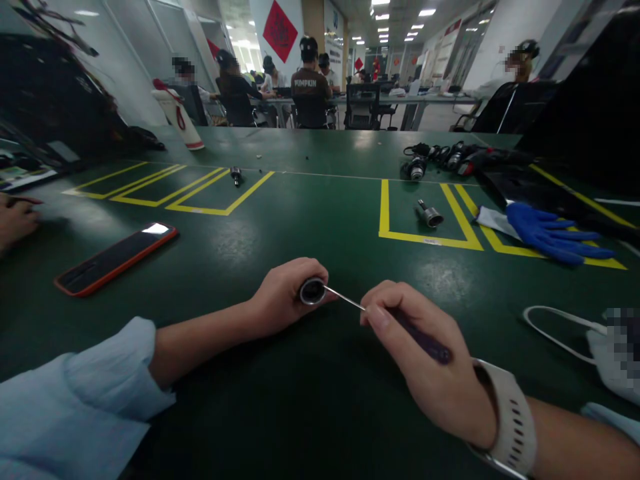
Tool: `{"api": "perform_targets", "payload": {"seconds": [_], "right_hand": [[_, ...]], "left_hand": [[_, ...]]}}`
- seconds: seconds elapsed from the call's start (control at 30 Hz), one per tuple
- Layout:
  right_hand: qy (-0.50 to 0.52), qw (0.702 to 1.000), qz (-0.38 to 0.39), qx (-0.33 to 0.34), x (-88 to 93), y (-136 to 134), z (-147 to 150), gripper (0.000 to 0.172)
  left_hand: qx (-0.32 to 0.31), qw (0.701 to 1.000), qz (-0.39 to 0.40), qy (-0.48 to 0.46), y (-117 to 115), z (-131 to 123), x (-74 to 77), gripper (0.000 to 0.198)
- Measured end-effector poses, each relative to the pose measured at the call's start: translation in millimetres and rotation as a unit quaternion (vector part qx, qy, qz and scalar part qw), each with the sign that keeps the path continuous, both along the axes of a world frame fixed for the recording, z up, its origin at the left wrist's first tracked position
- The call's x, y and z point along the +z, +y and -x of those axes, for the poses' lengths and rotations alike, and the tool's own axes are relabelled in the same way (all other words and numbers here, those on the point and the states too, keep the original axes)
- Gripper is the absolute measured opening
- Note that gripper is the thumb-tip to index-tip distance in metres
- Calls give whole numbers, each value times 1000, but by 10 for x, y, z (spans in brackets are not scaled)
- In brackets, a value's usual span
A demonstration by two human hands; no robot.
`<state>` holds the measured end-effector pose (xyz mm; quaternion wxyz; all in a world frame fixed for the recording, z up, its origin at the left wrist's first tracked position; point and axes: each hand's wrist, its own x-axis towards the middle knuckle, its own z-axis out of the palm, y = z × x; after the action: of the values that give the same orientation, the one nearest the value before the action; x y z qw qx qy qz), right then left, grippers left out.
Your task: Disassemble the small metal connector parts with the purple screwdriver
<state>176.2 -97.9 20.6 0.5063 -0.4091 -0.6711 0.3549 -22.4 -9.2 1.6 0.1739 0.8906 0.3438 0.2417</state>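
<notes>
My left hand (287, 293) is closed around a hollow round metal part (313, 291), its dark open end turned toward me. In my right hand (425, 353) is a screwdriver (423, 337) with a dark handle, pinched between thumb and fingers. The thin shaft slants up to the left and its end reaches the mouth of the part; whether the tip touches anything inside is hidden. A cup-shaped metal part with a narrow stem (429, 215) lies inside a yellow-taped box beyond my right hand.
On the green table (320, 227) lie a phone in an orange case (117, 259), a small metal piece (236, 177), a blue glove (550, 233), black tools with cables (435, 160) and a white mask (617, 353). A white cup (180, 117) stands at back left. Another person's hand (17, 220) rests at far left.
</notes>
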Motion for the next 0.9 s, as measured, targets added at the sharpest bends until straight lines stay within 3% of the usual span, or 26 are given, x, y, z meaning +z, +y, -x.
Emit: {"api": "perform_targets", "payload": {"seconds": [0.17,0.27,0.43,0.6,0.9], "right_hand": [[-75,995,-37,47,3,-25,44,12],[-83,995,-2,57,11,-40,57,14],[37,986,162,30,-5,2,39,23],[186,951,241,53,-116,59,53,20],[75,985,156,16,-42,-29,63,19]], "left_hand": [[0,996,-63,69,-47,-20,10,22],[-23,992,-98,79,-62,-27,18,25],[-45,990,-110,73,-57,-17,14,23],[-40,995,-80,48,-17,9,-20,24],[-31,997,-68,24,-18,10,-21,18]]}}
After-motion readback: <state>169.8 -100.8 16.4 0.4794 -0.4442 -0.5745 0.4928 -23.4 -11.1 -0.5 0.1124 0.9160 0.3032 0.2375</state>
